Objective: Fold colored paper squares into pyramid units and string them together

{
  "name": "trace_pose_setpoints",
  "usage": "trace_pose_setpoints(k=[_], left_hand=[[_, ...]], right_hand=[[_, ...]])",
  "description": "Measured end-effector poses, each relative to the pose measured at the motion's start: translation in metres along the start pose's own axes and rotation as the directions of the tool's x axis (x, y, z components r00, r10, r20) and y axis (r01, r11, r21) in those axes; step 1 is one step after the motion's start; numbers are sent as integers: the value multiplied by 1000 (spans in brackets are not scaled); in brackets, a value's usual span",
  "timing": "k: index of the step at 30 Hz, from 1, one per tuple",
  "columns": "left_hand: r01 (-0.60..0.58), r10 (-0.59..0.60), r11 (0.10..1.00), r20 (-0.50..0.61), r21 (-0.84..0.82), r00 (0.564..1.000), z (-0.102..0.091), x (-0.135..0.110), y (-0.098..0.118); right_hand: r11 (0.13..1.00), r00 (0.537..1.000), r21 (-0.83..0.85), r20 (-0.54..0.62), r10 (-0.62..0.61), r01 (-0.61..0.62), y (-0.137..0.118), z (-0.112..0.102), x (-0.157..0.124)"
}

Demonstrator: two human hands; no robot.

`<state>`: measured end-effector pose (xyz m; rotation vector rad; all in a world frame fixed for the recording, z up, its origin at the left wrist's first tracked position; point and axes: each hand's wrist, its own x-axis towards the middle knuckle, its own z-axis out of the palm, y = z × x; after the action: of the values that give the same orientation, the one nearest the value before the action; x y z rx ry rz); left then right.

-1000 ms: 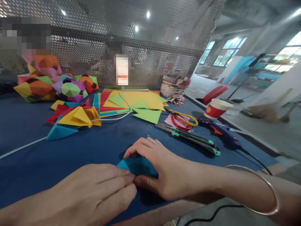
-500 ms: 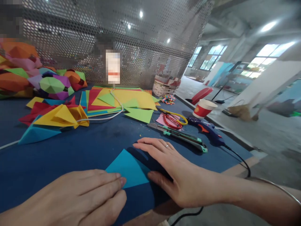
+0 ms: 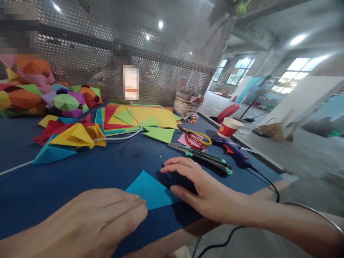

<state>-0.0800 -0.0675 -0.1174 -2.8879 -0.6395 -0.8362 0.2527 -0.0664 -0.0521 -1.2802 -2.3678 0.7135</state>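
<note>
A blue sheet of paper [image 3: 152, 191], folded into a triangle, lies on the dark blue tabletop near its front edge. My left hand [image 3: 107, 211] rests flat over the paper's left corner, its outstretched fingers pressing on it and hiding that end. At the opposite corner, the thumb of my right hand [image 3: 197, 191] touches the paper. The other right fingers are spread and slightly curled above the table, with nothing between them. Just beyond my right hand lies a green and black utility knife [image 3: 204, 157].
Scissors [image 3: 197, 139], a glue gun [image 3: 235, 152] and a paper cup [image 3: 229, 128] stand right. Behind are stacked coloured paper [image 3: 158, 116], folded yellow paper [image 3: 73, 135] on a white cord, and paper balls [image 3: 68, 102]. A perforated metal panel [image 3: 156, 71] closes the back.
My right hand has slid a little to the right along the folded paper, its fingers more curled. My left hand still presses the left corner. The view has shifted slightly.
</note>
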Motion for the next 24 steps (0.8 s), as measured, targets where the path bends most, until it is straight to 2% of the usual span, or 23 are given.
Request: trace_pose_setpoints(k=[2,4,8,10,12,15,17,21,24], left_hand=[[-53,53,999,16,4,998,-6,4,1],[-65,65,998,2,19,998,-8,7,3],[-57,62,997,-90,50,994,-7,14,8],[26,-20,998,-117,49,993,-7,21,9],[167,-162,986,-137,26,977,-8,30,6],[345,-355,934,-151,-93,923,-9,45,-4],[419,-444,890,-124,-180,888,-10,51,-10],[460,-489,855,-78,-240,869,-10,53,-14],[495,-535,795,-21,-351,844,-11,54,-12]], right_hand=[[995,998,-89,-36,45,-48,-9,2,14],[974,996,-212,11,87,-82,-20,2,29],[974,991,-223,113,65,-38,-38,-2,52],[983,985,-182,164,50,-20,-43,-2,59],[989,983,-149,180,38,-11,-45,1,64],[989,989,-146,145,-1,23,-44,6,69],[984,989,-163,143,-42,65,-43,7,73],[973,969,-171,221,-115,154,-38,2,81],[977,959,-139,258,-121,161,-32,-2,86]])
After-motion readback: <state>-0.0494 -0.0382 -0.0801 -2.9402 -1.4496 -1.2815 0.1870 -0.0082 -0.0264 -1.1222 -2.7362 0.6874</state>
